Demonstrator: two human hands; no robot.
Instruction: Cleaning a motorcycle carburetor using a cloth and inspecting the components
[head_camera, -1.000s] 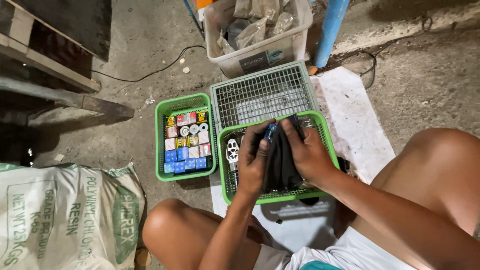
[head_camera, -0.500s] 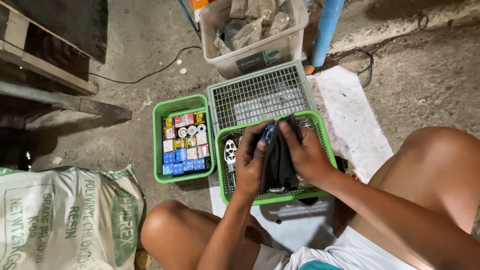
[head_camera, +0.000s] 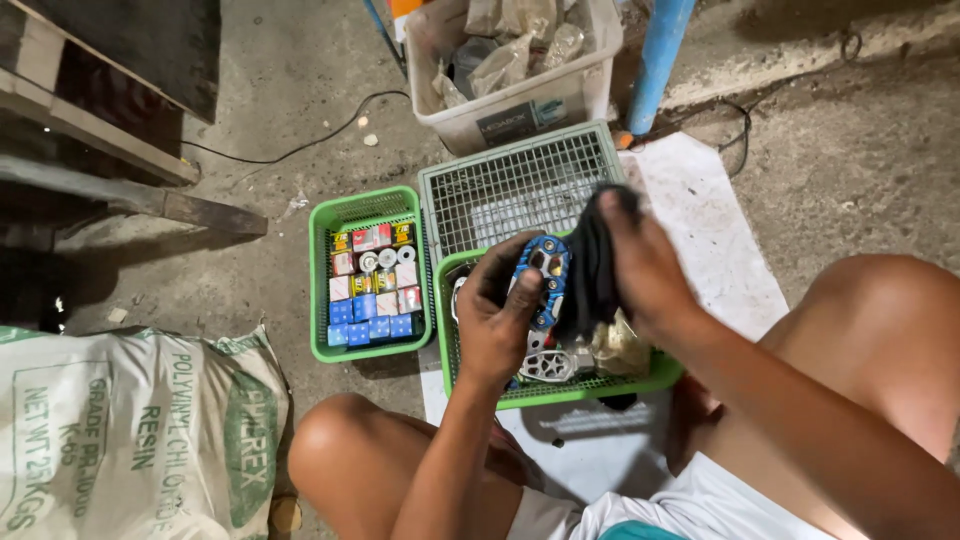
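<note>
Head view: the left hand (head_camera: 497, 318) grips a blue metal part (head_camera: 545, 281) with cut-out holes, its fingers closed along the part's left edge and the thumb pressed on its face. The right hand (head_camera: 648, 268) holds a dark cloth (head_camera: 592, 262) bunched against the part's right side, fingers wrapped around the cloth. Both are held just above the near green basket (head_camera: 560, 392), which stands on a white sheet (head_camera: 700, 225) spread over the concrete floor (head_camera: 860, 150).

The blue part looks stiff, flat and fairly light, with hard edges; the holes and outer rim give sure places to pinch it, and a bare metal face may be slick if oily. The cloth is soft and limp and takes whatever shape the hand gives it.

In the basket below lie silver metal parts (head_camera: 548, 364) and a crumpled pale bag (head_camera: 620, 348), so there is little bare room there. A grey mesh tray (head_camera: 510, 190) sits just behind, touching the basket's far edge. To the left, a second green basket (head_camera: 370, 275) holds small boxes in rows. Farther back stand a white bin (head_camera: 520, 110) of bagged items and a blue pole (head_camera: 655, 65). A printed sack (head_camera: 130, 430) lies at the near left, and the person's knees close in on both sides; open floor lies mostly toward the far right.
</note>
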